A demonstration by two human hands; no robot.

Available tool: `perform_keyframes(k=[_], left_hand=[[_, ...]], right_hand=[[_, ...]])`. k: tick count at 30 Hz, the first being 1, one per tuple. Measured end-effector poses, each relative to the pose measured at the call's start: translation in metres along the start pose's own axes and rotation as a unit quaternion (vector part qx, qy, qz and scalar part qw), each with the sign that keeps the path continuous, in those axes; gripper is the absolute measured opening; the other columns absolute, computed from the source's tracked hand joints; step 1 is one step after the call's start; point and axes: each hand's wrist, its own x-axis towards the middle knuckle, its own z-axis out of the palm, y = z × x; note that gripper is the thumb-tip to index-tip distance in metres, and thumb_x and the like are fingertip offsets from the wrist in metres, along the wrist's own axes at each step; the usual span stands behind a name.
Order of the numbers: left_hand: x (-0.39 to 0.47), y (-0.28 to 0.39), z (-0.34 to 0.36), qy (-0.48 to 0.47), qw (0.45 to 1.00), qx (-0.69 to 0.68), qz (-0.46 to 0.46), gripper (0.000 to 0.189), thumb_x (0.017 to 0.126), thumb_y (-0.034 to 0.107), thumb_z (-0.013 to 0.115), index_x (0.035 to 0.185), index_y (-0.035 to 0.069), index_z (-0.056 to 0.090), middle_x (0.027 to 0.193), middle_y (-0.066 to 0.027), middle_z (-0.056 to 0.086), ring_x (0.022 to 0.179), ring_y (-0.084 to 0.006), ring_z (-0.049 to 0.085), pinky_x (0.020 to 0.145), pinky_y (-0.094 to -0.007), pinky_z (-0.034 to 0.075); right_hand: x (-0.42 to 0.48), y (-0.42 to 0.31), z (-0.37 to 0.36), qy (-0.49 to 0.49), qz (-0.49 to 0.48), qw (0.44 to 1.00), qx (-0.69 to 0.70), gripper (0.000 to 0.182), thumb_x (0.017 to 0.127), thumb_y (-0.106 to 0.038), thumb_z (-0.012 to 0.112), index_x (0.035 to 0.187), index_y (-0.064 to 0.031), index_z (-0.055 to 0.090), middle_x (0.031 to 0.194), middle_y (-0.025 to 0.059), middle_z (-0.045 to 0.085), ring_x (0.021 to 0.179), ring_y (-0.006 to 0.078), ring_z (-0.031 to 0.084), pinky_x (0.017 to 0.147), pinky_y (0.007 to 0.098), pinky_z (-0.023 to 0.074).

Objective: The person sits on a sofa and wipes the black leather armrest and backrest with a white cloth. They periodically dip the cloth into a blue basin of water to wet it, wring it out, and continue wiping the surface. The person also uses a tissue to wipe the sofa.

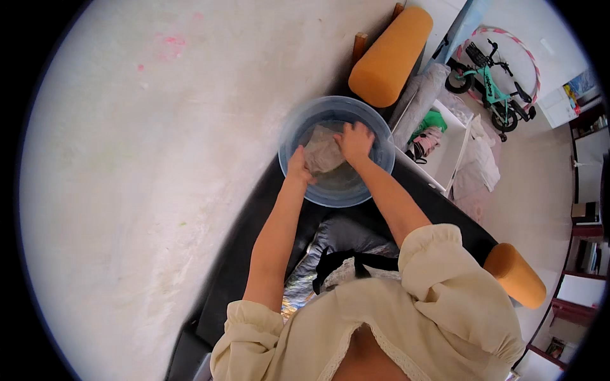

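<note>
A round blue-grey plastic basin (337, 200) stands before me and holds cloudy water. In it lies a pale, wet cloth (323, 148), spread between my two hands. My left hand (299, 166) is at the cloth's left edge, with the thumb up along it and some fingers lower, near the water. Across the basin, my right hand (355, 139) rests at the cloth's upper right edge, its fingers bent down. How firmly either hand grips is hard to see.
An orange bolster (391, 57) lies just beyond the basin. To the right stand an open white box (441, 166) with cloths and a bag, a small green bicycle (495, 88) and a second orange bolster (514, 275). A pale wall (143, 166) rises at left.
</note>
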Motion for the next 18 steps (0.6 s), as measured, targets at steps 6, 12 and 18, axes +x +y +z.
perform_keyframes(k=[6,12,18], left_hand=[[-0.031,0.005,0.040,0.054,0.996,0.002,-0.070,0.061,0.075,0.060,0.025,0.111,0.013,0.040,0.117,-0.0110,0.039,0.108,-0.0326,0.035,0.086,-0.0524,0.024],[0.014,-0.016,0.044,-0.129,0.990,-0.044,-0.024,0.051,0.076,0.058,0.025,0.097,0.015,0.044,0.099,-0.0024,0.048,0.087,-0.0199,0.047,0.068,-0.0338,0.041],[-0.008,-0.003,0.073,-0.058,0.980,0.007,0.190,0.040,0.085,0.042,0.019,0.089,0.013,0.045,0.088,-0.0053,0.050,0.078,-0.0198,0.048,0.066,-0.0315,0.042]], right_hand=[[-0.014,-0.023,-0.038,-0.244,0.120,0.839,0.471,0.033,0.069,-0.036,0.054,0.078,-0.0043,0.058,0.071,0.0142,0.052,0.077,0.0320,0.050,0.066,0.0370,0.0410],[-0.002,-0.034,-0.045,-0.020,0.004,0.839,0.544,0.024,0.067,-0.025,0.060,0.068,-0.0016,0.054,0.055,0.0096,0.049,0.050,0.0226,0.047,0.050,0.0341,0.0384],[0.035,-0.050,-0.072,-0.149,0.251,0.551,0.782,0.020,0.067,-0.014,0.061,0.060,-0.0023,0.048,0.053,0.0050,0.045,0.048,0.0159,0.043,0.046,0.0302,0.0368]])
